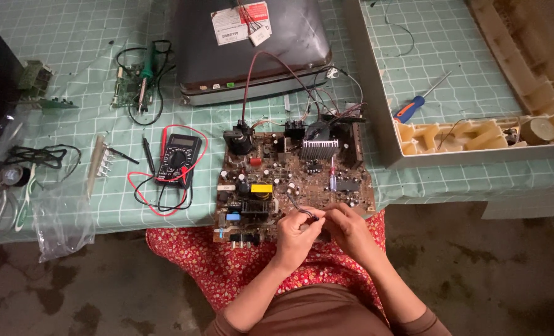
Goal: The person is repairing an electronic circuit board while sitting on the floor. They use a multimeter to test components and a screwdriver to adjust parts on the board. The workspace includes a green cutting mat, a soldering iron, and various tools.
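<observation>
Head view: both hands, left hand (295, 231) and right hand (346, 225), are pinching a thin dark wire (303, 210) over the near edge of the brown circuit board (289, 180), best kept slack and clear of neighbouring components.

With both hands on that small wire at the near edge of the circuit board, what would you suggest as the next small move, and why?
Probably steady the wire with the left hand and ease its free end down toward the circuit board with the right hand. Both hands pinch the thin dark wire just above the board's near edge, and the board overhangs the table, so a gentle move seems safest.
</observation>
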